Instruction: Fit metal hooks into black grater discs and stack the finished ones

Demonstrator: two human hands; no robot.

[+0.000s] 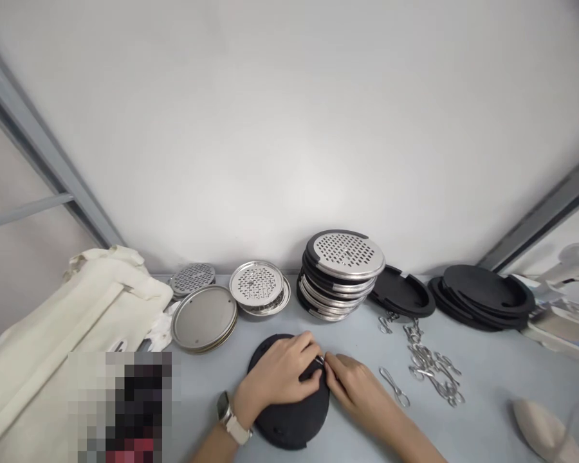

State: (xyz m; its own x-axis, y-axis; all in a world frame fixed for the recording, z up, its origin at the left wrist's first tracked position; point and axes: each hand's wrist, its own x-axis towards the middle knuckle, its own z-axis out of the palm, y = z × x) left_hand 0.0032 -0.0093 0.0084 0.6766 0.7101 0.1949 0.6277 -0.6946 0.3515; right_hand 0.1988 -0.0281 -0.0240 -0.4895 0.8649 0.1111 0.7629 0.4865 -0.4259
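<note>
At lower centre of frame, a left hand (285,368), grip unclear, covers a black round base (289,426), likely light, stiff, best held rim-side, as the right hand (354,381) pinches a metal clip (321,360).

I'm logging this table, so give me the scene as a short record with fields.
Left hand: on a black disc
Right hand: at a small metal piece near the disc's edge; grip unclear
Beyond the hands: tall stack, perforated metal plate on top
Right side: loose wire hooks, black round trays
Left side: cream cloth
Surface: grey table
</note>
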